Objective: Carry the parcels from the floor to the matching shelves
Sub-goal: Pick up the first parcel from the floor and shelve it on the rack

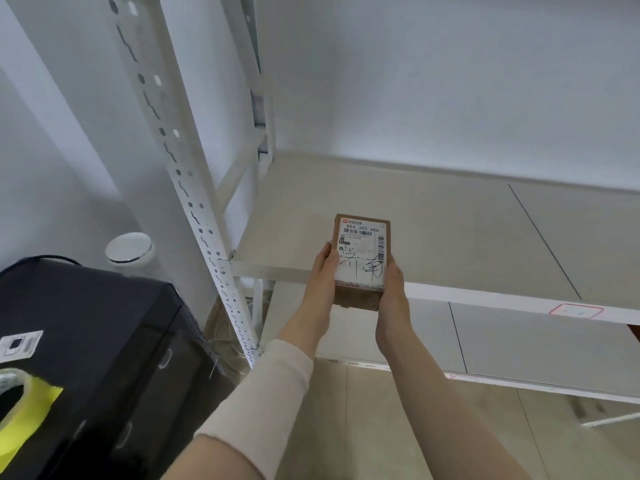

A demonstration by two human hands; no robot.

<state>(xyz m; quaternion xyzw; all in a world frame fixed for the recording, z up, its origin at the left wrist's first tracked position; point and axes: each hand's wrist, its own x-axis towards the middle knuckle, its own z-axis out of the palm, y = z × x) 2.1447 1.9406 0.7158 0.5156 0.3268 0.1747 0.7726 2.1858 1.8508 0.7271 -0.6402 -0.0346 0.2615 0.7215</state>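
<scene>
A small brown cardboard parcel (362, 258) with a white shipping label and black handwritten characters is held over the front edge of a beige shelf board (450, 237). My left hand (323, 275) grips its left side and my right hand (393, 285) grips its right side. The parcel's far end reaches over the shelf; its near end overhangs the white front rail. A red-bordered tag (576, 310) is stuck on that rail to the right.
A white perforated rack upright (194, 188) stands at the left. A lower shelf (519, 344) lies beneath. A black cabinet (97, 358) with a tape roll (20, 407) on top sits at the lower left, a white round bin (130, 251) behind it.
</scene>
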